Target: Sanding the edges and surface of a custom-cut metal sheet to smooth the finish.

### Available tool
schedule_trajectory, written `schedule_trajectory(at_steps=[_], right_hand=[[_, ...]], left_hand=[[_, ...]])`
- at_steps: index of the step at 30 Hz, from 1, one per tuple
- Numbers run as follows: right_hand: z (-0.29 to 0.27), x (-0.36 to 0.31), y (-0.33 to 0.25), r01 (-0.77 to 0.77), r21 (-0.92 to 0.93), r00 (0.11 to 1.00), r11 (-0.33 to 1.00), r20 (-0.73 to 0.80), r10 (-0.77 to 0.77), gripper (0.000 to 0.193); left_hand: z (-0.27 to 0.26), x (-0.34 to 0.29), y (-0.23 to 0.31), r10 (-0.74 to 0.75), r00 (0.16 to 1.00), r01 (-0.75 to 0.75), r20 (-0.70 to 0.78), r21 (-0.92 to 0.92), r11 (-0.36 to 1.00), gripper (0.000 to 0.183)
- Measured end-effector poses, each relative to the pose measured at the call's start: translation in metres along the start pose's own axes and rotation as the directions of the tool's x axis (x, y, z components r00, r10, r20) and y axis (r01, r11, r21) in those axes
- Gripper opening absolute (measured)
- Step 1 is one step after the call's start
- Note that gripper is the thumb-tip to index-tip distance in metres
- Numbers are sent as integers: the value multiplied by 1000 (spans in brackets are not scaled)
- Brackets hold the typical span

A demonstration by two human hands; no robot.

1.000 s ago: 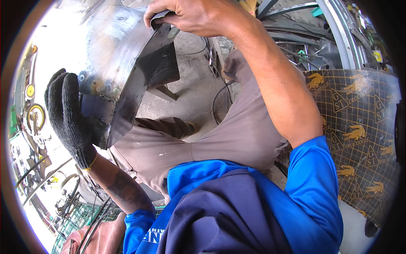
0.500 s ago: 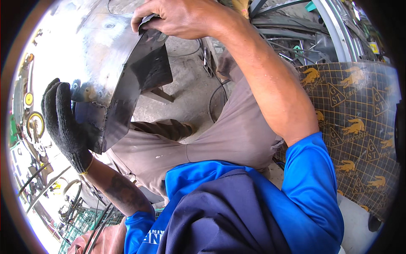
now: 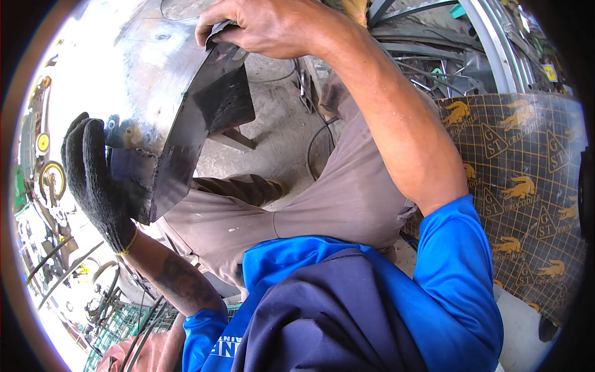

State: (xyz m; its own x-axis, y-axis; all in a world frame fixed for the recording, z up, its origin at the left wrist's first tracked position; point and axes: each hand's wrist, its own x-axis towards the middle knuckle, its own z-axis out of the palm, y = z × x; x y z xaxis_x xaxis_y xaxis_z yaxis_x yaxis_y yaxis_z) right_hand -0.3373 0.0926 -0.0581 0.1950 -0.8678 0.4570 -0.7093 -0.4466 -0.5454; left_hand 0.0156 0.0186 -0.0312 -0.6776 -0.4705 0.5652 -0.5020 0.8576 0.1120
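A bent sheet-metal panel (image 3: 162,68) with welded seams and dark folded flanges reaches from the upper left to above my lap. My left hand (image 3: 93,167), in a black knit glove, lies against its near left corner. Those fingers are stretched out and close together; the thumb is hidden. My bare right hand (image 3: 251,26) is at the panel's far right edge, fingers curled over a thin dark folded piece (image 3: 218,31). Whether that piece is a loose pad or part of the panel, I cannot tell. A black plate (image 3: 226,102) projects below the edge.
A dark board (image 3: 517,142) with a yellow grid and printed animals stands at the right. Metal bars and frames (image 3: 434,49) are piled at the upper right. A cable (image 3: 313,146) crosses the concrete floor (image 3: 273,93). Green wire mesh (image 3: 124,328) is at the lower left.
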Motion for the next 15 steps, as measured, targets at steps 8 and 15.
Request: schedule_trajectory(at_steps=[8, 15], right_hand=[[-24, 32, -20, -97, -108, 955, 989, 271, 124, 17], [-13, 21, -1, 158, -55, 987, 986, 51, -155, 17]], left_hand=[[-4, 12, -8, 146, 988, -152, 42, 223, 963, 57], [-5, 16, -7, 122, 992, -127, 39, 177, 976, 48]])
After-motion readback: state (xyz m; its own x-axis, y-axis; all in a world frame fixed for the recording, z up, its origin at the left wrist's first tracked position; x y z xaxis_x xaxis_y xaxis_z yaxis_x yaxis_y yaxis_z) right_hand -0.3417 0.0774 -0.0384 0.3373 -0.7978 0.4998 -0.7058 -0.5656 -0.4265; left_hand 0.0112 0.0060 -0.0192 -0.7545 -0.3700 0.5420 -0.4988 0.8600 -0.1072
